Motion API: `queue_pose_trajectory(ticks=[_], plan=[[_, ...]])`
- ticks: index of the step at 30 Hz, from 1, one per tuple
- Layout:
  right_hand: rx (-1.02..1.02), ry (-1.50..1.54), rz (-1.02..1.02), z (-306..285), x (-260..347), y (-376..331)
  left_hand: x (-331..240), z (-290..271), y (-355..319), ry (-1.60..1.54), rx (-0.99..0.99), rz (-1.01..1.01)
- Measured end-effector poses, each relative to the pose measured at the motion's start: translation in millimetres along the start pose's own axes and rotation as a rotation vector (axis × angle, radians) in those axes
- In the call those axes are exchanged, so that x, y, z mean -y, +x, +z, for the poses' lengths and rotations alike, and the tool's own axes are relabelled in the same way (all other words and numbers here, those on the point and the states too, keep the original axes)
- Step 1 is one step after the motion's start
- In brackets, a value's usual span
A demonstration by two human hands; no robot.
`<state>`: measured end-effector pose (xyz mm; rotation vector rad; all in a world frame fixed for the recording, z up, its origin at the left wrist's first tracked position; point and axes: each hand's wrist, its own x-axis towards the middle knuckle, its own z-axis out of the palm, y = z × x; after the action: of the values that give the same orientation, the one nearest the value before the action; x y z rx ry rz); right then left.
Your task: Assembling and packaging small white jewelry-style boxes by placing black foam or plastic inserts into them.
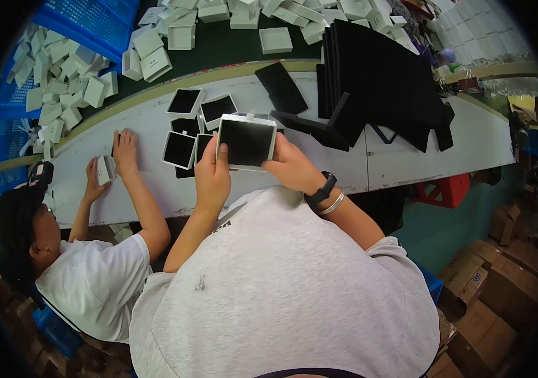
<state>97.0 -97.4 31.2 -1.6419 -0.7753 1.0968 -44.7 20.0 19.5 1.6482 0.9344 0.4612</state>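
Between my two hands is a small white box tray (246,143) with a black lining inside, tilted up towards me. My left hand (212,173) grips its left side, thumb on the front edge. My right hand (294,165), below a dark wristband and a silver bangle, grips the lower right corner. Several similar black-lined white trays (179,149) lie just left of my left hand, some stacked. Beyond my right hand lie cut black foam pieces (310,126), a flat black sheet (281,88) and a tall stack of black foam sheets (370,75).
At my left a co-worker (86,277) handles a white box (105,170) on the same white table (319,165). Many white boxes (155,63) lie loose beyond the table, beside blue crates (92,28). A red stool (448,191) and cardboard boxes (480,321) stand at right.
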Motion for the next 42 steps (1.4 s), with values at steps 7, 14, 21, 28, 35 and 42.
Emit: queue_pose_trajectory(ticks=[7,14,21,28,35,42], plan=[[0.145,0.251,0.15,6.9,-24.2,5.9,13.9,-31.5,8.1,0.299,0.077,0.097],[-0.241,-0.167,0.033,-63.3,-44.5,75.0,36.0,-74.9,60.3,1.409,-0.36,0.321],[-0.437,-0.928,0.277,-81.2,-105.5,190.9,23.4,71.8,254.4,0.305,-0.045,0.303],[-0.359,-0.44,-0.269,-90.0,-116.6,169.1,50.1,171.1,355.6,0.699,0.001,-0.105],[-0.426,0.034,-0.313,-117.6,-10.5,95.4,57.4,128.0,331.6,0.342,-0.032,-0.094],[-0.773,-0.569,-0.749,-99.4,24.1,92.4,-45.9,61.8,143.0,-0.401,0.105,-0.224]])
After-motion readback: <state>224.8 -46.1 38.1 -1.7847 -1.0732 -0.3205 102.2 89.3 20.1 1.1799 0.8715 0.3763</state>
